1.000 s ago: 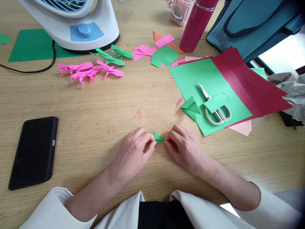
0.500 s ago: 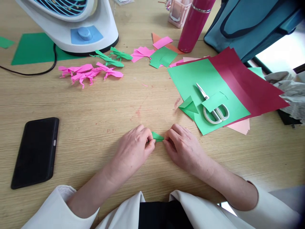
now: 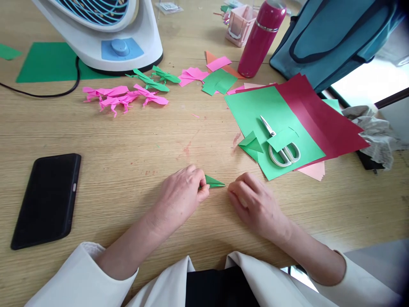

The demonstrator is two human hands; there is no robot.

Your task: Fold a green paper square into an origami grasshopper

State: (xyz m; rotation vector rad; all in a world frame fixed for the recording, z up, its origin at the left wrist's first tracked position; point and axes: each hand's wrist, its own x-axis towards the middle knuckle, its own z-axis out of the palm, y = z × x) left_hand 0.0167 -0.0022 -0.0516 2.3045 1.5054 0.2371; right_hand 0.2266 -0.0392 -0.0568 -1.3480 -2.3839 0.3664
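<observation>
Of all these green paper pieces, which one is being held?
The pointed folded green piece, pinched in the left hand; the others, like the green sheet under the scissors, touch neither hand.

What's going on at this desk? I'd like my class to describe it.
A person is handling a small folded green paper over a wooden table. Their left hand pinches one end of it; the right hand, fingers curled, sits just off its pointed tip. Farther back, left of centre, are folded pink figures and green figures. To the right, scissors lie on a green sheet, partly covered by a small green piece.
</observation>
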